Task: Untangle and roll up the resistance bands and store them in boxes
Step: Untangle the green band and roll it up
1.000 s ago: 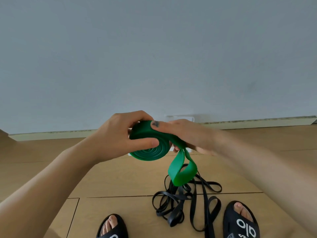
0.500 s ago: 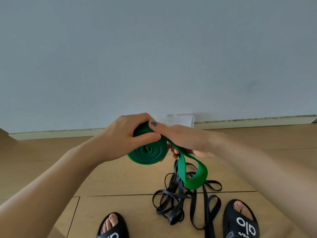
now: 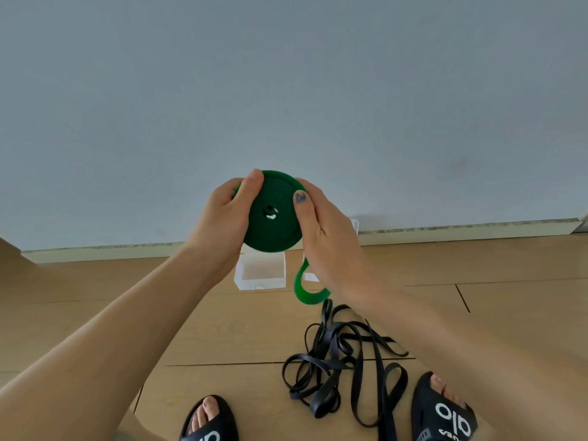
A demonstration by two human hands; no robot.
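Observation:
A green resistance band (image 3: 273, 214) is wound into a thick flat coil held up in front of the wall. My left hand (image 3: 227, 214) grips the coil's left side, thumb on its face. My right hand (image 3: 321, 227) grips the right side, thumb across the face. A short green tail loops down below my right hand. On the floor beneath lie tangled black bands (image 3: 343, 361). A clear open box (image 3: 261, 275) stands by the wall, partly behind the coil. A second clear box (image 3: 353, 226) is mostly hidden behind my right hand.
Wooden floor meets a pale grey wall along a light skirting board (image 3: 461, 229). My two feet in black sandals, left (image 3: 208, 420) and right (image 3: 444, 409), stand at the bottom edge, either side of the black tangle.
The coil has risen and grown, its face turned toward me. The hanging green loop has shortened to a small tail. Both hands moved up; the clear box below is now visible.

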